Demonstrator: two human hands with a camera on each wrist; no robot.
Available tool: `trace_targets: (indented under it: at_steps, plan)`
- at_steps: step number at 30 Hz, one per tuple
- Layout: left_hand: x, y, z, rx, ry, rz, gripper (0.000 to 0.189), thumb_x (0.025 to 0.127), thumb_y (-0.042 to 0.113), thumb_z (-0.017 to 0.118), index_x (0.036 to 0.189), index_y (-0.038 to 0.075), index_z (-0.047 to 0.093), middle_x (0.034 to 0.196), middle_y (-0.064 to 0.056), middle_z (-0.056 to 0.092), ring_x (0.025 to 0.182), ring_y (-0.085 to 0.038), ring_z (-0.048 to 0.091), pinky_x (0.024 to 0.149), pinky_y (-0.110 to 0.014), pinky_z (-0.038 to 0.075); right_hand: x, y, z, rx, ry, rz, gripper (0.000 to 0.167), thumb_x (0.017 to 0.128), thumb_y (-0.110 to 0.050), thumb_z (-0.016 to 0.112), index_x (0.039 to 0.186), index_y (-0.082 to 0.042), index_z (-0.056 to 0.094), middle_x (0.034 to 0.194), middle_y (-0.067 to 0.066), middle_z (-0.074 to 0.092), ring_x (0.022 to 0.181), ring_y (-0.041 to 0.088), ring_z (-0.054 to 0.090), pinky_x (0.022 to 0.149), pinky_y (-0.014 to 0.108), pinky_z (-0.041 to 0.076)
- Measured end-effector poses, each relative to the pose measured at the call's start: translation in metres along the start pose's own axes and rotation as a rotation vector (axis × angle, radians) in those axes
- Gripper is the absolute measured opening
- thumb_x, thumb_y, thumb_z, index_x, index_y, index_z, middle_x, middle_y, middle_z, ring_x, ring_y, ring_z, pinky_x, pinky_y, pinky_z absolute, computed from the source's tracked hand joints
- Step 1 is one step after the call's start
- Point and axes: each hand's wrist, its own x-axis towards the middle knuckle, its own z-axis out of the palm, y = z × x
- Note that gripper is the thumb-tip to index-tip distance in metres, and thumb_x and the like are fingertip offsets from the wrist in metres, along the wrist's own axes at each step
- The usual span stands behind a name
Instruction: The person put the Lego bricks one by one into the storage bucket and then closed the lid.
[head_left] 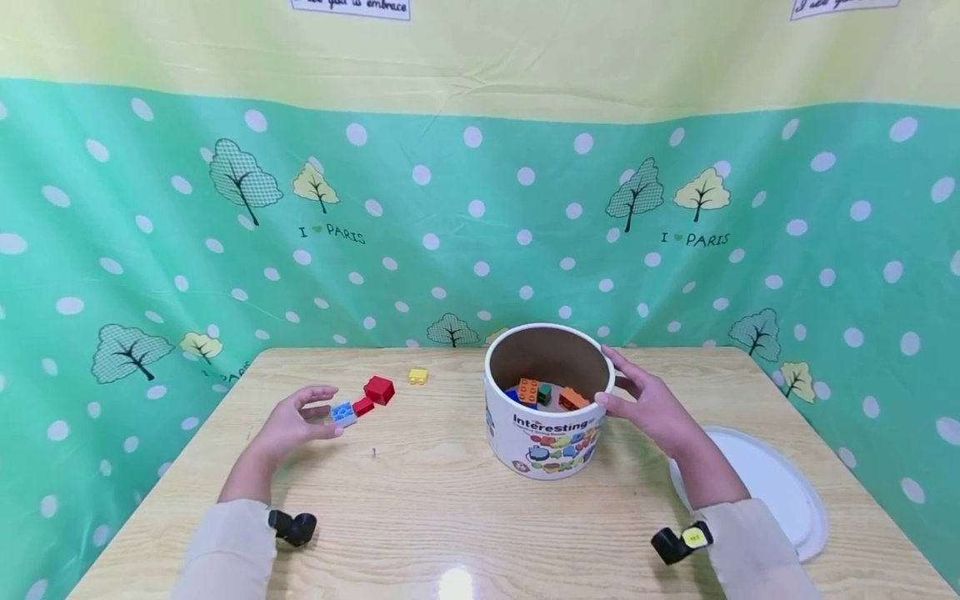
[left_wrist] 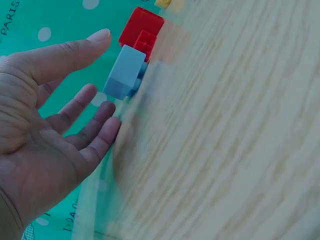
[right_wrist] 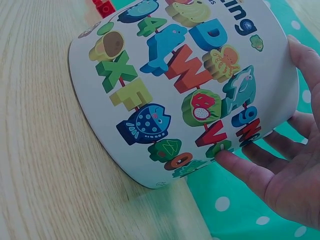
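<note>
My left hand (head_left: 294,423) reaches round a light-blue building brick (head_left: 343,413) with thumb and fingers spread. A gap shows between the fingertips and the brick in the left wrist view, where the brick (left_wrist: 123,72) lies tipped with its studs sideways. Touching or close behind it are a small red brick (head_left: 363,406) and a larger red brick (head_left: 379,389). My right hand (head_left: 651,408) holds the right side of a white printed bucket (head_left: 543,446), fingers and thumb against its outer wall. Orange bricks (head_left: 528,391), a green brick (head_left: 544,394) and blue ones lie inside.
A yellow brick (head_left: 417,376) lies farther back on the wooden table (head_left: 435,508). At the right, partly under my forearm, sits a round white lid (head_left: 776,483). A polka-dot curtain (head_left: 450,217) hangs behind the table's back edge.
</note>
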Motion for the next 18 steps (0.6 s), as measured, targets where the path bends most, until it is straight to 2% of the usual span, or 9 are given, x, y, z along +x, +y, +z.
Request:
trace_targets:
  at_steps: [5, 11, 18]
  plan:
    - [0.004, -0.007, 0.003, -0.011, 0.031, -0.027, 0.076, 0.078, 0.013, 0.083, 0.143, 0.002, 0.045, 0.143, -0.021, 0.045, 0.130, -0.039, 0.044, 0.104, -0.044, 0.042, 0.001, 0.000, -0.001, -0.006, 0.004, 0.002, 0.080, 0.092, -0.029, 0.070, 0.156, -0.025, 0.023, 0.158, 0.016, 0.022, 0.139, 0.044, 0.028, 0.096, 0.052, 0.047]
    - [0.007, -0.013, 0.005, 0.017, 0.063, -0.062, 0.070, 0.080, 0.016, 0.082, 0.140, 0.002, 0.049, 0.134, -0.021, 0.053, 0.121, -0.034, 0.051, 0.087, -0.021, 0.049, 0.003, 0.000, -0.002, 0.004, 0.001, -0.011, 0.079, 0.092, -0.028, 0.070, 0.156, -0.025, 0.024, 0.159, 0.014, 0.022, 0.139, 0.043, 0.028, 0.096, 0.052, 0.048]
    - [0.006, -0.015, 0.007, 0.081, 0.086, -0.078, 0.060, 0.080, 0.015, 0.081, 0.133, 0.000, 0.057, 0.118, -0.018, 0.062, 0.109, -0.029, 0.056, 0.078, -0.018, 0.049, 0.003, 0.003, -0.001, -0.004, 0.002, 0.005, 0.081, 0.091, -0.031, 0.071, 0.156, -0.025, 0.024, 0.160, 0.013, 0.020, 0.140, 0.043, 0.028, 0.097, 0.053, 0.047]
